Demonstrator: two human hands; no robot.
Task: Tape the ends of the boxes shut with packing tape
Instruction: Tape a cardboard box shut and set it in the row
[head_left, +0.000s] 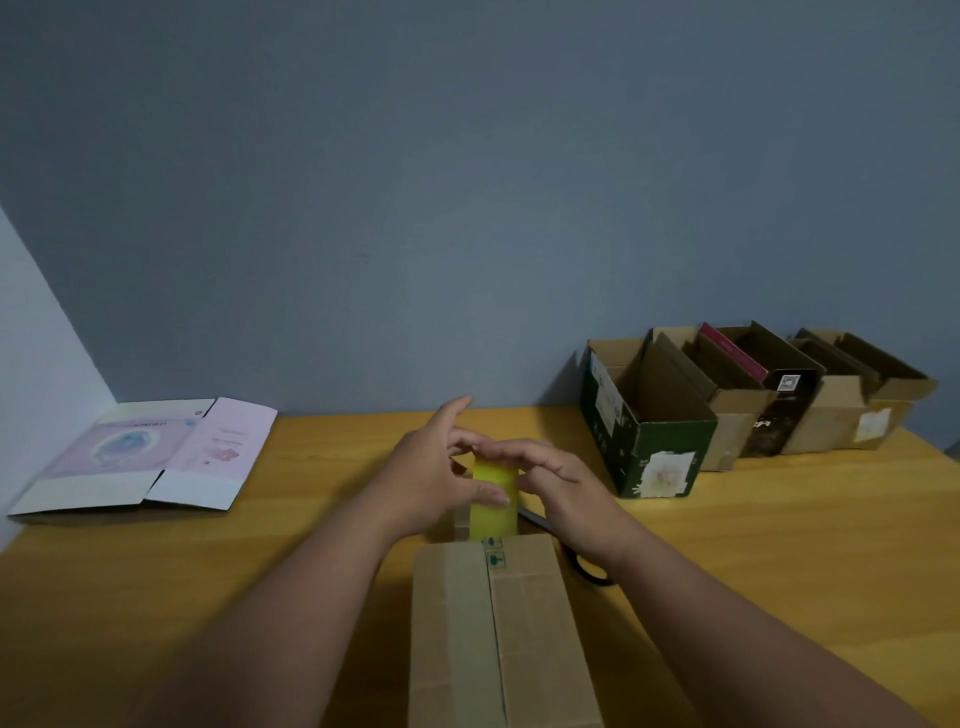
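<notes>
Tape roll (493, 501), yellow, stands at the far end of the brown box (498, 634); left hand (436, 473) pinches it, right hand (561, 486) fingers it, likely finding the end. Next: pull a strip over the seam. Right of the box, scissors (566, 551); beyond, four open cartons (654, 447), contents unclear.

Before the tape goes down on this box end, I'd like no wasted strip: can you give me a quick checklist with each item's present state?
1. Top flaps of the cardboard box closed, seam meeting: ok.
2. Yellow tape roll in hand: ok, left hand holds it at the box's far end.
3. Free tape end found: cannot tell, right hand fingers cover the roll's top.
4. Scissors within reach: ok, they lie beside the box under the right wrist.
5. Far end flaps shut: cannot tell, hidden behind the hands.
</notes>
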